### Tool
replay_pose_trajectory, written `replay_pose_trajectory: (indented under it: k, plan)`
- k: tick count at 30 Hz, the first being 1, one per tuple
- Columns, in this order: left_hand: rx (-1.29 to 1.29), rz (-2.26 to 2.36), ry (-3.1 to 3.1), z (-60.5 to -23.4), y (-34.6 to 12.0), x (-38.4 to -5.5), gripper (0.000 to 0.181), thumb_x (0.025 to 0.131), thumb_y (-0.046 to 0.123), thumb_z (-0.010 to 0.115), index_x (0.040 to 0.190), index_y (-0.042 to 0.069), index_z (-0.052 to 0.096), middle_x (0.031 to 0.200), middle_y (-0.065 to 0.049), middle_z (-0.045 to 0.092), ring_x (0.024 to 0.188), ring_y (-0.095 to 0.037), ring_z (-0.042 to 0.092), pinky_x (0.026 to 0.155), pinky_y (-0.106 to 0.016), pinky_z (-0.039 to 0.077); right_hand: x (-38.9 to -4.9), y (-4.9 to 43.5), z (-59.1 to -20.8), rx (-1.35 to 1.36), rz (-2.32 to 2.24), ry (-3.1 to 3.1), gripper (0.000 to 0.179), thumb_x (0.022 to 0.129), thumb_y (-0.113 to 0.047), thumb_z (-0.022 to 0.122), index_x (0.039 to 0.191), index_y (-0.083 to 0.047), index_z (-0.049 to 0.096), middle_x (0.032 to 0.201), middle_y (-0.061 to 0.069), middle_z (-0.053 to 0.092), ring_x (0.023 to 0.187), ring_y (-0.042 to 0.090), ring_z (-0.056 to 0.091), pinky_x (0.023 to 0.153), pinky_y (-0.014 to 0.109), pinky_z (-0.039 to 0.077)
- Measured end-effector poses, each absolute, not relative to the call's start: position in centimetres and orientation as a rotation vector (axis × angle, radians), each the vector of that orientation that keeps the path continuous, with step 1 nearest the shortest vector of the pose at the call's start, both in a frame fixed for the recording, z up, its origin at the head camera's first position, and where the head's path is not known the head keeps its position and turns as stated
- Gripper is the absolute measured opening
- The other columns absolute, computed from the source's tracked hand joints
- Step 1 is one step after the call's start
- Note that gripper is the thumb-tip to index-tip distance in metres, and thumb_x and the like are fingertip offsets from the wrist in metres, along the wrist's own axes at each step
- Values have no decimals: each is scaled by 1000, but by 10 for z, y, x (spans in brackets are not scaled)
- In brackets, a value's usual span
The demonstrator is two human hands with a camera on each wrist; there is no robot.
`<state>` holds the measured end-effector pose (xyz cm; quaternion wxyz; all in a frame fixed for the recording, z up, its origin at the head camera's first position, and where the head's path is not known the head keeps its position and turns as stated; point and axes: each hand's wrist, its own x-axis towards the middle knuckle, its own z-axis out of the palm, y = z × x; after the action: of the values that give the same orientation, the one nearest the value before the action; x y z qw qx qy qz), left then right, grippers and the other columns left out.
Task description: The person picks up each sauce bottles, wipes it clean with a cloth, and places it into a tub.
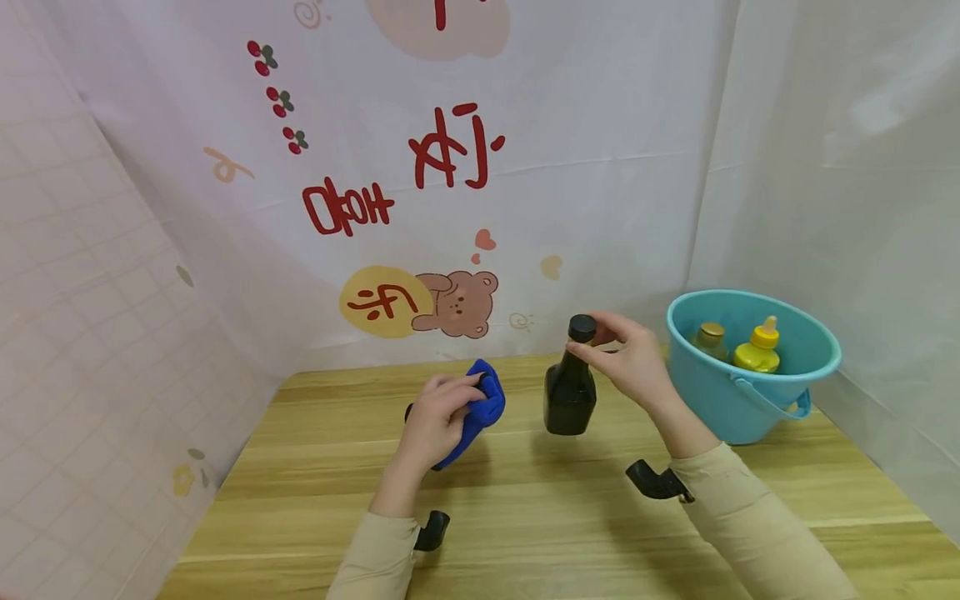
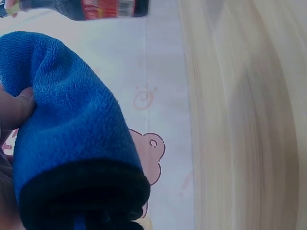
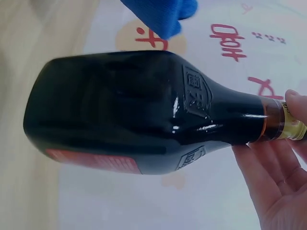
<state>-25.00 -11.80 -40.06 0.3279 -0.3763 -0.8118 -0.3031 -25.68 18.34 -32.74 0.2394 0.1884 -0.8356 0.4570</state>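
Observation:
My right hand (image 1: 630, 354) pinches a dark glass sauce bottle (image 1: 570, 398) at its neck, just under the black cap. The bottle is nearly upright, its base a little above the table. In the right wrist view, the bottle (image 3: 110, 105) shows embossed shoulders, part of a red label and a yellow neck band. To its left, my left hand (image 1: 437, 417) grips a folded blue cloth (image 1: 489, 400). That cloth (image 2: 76, 115) is fluffy with a black edge in the left wrist view, the thumb pressing into it. Cloth and bottle are apart.
A light blue bucket (image 1: 738, 408) with a handle stands at the right of the wooden table (image 1: 525, 533). In it are a yellow bottle (image 1: 757, 354) with a pointed nozzle and a gold-capped container (image 1: 710, 339). A printed white curtain (image 1: 600, 208) hangs behind the table.

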Motion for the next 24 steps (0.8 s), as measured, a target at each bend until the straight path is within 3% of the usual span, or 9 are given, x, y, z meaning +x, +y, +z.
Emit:
replay_pose_trajectory:
  k: [8, 12, 17, 21, 24]
  plan:
    - [-991, -770, -2139, -400, -115, -254, 26, 83, -13, 70, 93, 10, 75, 118, -9, 71, 108, -32, 63, 92, -44, 51, -248, 222, -285, 479, 1164, -2236, 33, 84, -17, 80, 116, -11, 71, 90, -5, 68, 82, 6, 62, 70, 24, 47]
    - [-994, -750, -2146, -402, -119, -254, 26, 82, -13, 70, 93, 10, 76, 117, -9, 71, 107, -32, 63, 92, -45, 51, -244, 239, -264, 425, 1182, -2200, 35, 83, -15, 81, 117, -11, 71, 86, -14, 68, 81, 3, 61, 70, 24, 42]
    - [-978, -707, -2159, -403, -131, -255, 28, 81, -14, 70, 93, 11, 76, 116, -9, 71, 105, -33, 63, 89, -45, 52, -238, 260, -236, 349, 1238, -2182, 36, 84, -18, 81, 118, -15, 71, 85, -15, 68, 83, 5, 61, 75, 25, 39]
    - [-968, -678, -2162, -403, -143, -256, 28, 80, -15, 71, 92, 10, 76, 115, -10, 71, 102, -34, 64, 86, -46, 53, -236, 278, -220, 347, 1288, -2119, 35, 83, -9, 80, 117, -13, 72, 84, -12, 68, 78, 6, 61, 73, 12, 47]
    - [-972, -654, -2162, -403, -152, -256, 27, 80, -14, 71, 91, 10, 75, 114, -11, 72, 101, -34, 64, 84, -47, 54, -236, 293, -211, 372, 1334, -2050, 34, 82, 2, 77, 114, -8, 73, 84, -8, 66, 72, 6, 61, 64, 13, 53]
